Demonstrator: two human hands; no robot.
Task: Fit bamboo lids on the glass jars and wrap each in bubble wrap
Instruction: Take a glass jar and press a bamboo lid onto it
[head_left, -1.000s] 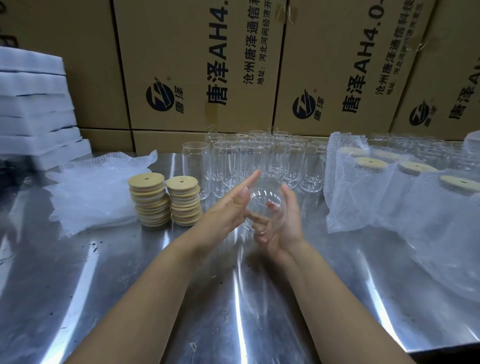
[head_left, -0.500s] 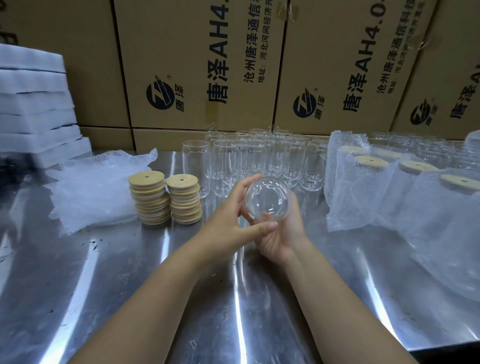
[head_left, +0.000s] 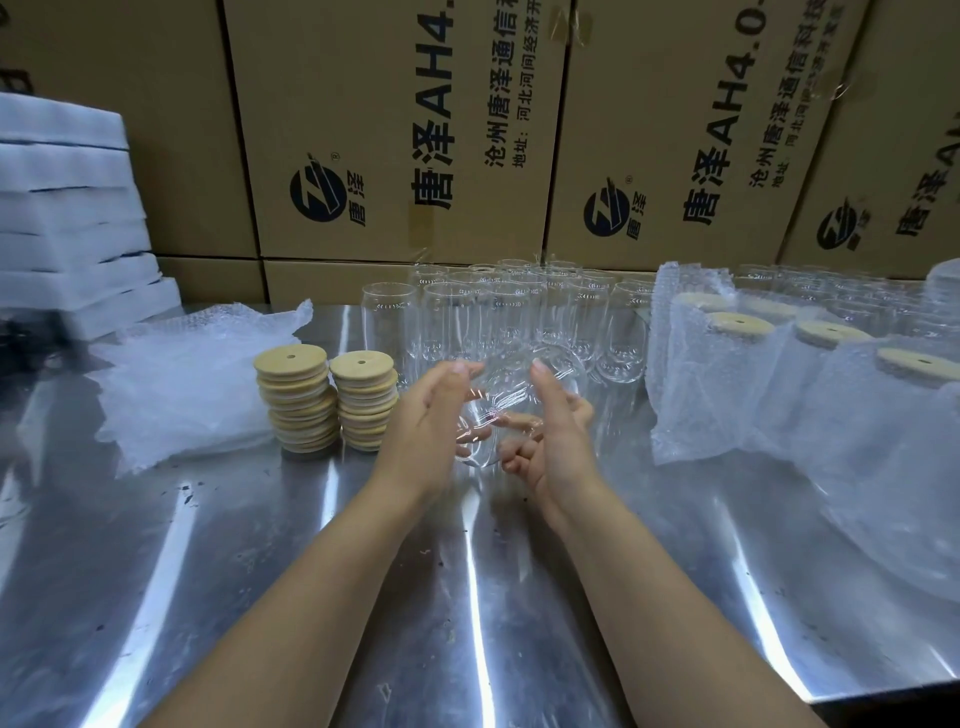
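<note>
Glass jar (head_left: 501, 397) was up off the table (head_left: 260, 571), held between our two hands at centre, tilted over on its side and unlidded. Left hand (head_left: 431, 415) cupped the jar's left side: thumb up along the glass, fingers curled underneath and visible through the wall. Right hand (head_left: 558, 431) was on the opposite side, one digit straight up along the glass, lower fingers curled in near the jar's close end. With motion blur and clear glass, we couldn't read the exact contact of each fingertip.

Bamboo lids (head_left: 291, 400) sat in two stacks side by side, just left of the left hand. The top lid of each had a small hole in the middle. Bubble wrap sheets (head_left: 192, 395) lay in a loose pile left of the stacks. Empty jars (head_left: 519, 317) stood upright in a cluster behind the hands. Wrapped jars (head_left: 727, 384) stood in a row at the right, lidded, bamboo tops showing above the wrap. We saw more bare glass (head_left: 857, 306) behind that row. Cardboard boxes (head_left: 415, 130) with printed text walled off the back of the table. White foam slabs (head_left: 67, 223) were stacked at far left.
</note>
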